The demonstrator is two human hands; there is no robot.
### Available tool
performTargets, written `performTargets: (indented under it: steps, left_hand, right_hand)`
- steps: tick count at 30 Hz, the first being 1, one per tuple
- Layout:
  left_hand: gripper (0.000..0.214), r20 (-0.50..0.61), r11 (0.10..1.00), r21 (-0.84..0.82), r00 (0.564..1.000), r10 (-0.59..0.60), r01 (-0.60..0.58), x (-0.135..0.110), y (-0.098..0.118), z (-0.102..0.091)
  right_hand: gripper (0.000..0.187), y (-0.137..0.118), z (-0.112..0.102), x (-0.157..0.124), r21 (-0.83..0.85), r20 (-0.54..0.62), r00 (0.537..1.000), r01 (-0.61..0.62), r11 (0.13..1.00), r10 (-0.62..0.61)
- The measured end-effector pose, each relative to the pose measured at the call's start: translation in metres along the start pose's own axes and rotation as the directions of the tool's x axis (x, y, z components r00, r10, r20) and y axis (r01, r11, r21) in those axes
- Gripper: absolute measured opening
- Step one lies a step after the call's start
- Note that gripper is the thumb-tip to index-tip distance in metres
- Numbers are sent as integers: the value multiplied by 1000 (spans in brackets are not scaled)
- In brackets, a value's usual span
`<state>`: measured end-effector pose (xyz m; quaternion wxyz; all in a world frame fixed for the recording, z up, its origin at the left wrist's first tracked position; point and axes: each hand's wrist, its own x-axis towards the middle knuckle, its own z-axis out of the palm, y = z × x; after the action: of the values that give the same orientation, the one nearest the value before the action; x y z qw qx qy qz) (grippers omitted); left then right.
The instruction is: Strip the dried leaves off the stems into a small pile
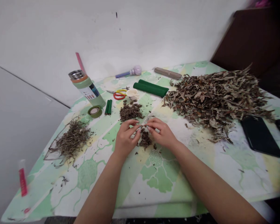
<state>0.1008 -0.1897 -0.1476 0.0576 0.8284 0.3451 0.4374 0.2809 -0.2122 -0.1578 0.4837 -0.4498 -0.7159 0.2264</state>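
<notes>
My left hand (128,137) and my right hand (162,132) meet fingertip to fingertip near the middle of the table. Both pinch a small brown piece of dried leaf (143,125), partly hidden by the fingers. Right beneath them lies a small heap of crumbled dried leaves (145,139). A larger crumbled pile (131,112) sits just beyond my left hand. To the right spreads a big mound of whole dried leaves (214,96). Thin dry stems (73,138) are gathered on the left.
A green flask (90,90), a roll of green tape (95,111) and two short green rolls (108,107) stand left. Scissors (119,94), a small white cup (132,94), larger green rolls (151,88) and a wooden stick (167,73) lie behind. A black phone (261,136) rests right.
</notes>
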Motion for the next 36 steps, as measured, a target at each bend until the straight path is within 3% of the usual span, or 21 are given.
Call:
performTargets:
  steps: [5,9,12,16,24,29,36]
  left_hand:
    - [18,1,997,-63,999,-44,44,1,0,2]
    - [15,60,996,-84,998,-31,36,-1,2,6]
    - [15,78,992,-118,996,-37,46,-1,5,7]
    - [19,56,979,-180,995,-83,92,1,7,7]
    - [16,21,950,-233,977,-210,209,2,4,4]
    - [16,37,939,-251,972,-232,234,2,5,4]
    - [15,133,940,-246,969,-210,238,2,10,8]
  right_hand:
    - [22,-8,1,0,-10,8,997,-73,997,73]
    - [31,-9,9,-1,52,85,961,-269,962,264]
    - [32,-8,13,-2,137,95,941,-336,932,325]
    - [32,-7,12,-2,204,77,937,-351,914,342]
    - [35,-6,6,0,179,81,943,-334,926,324]
    - [45,-9,4,-1,3,87,955,-284,959,283]
    - [30,-14,5,-1,-181,85,952,-276,944,295]
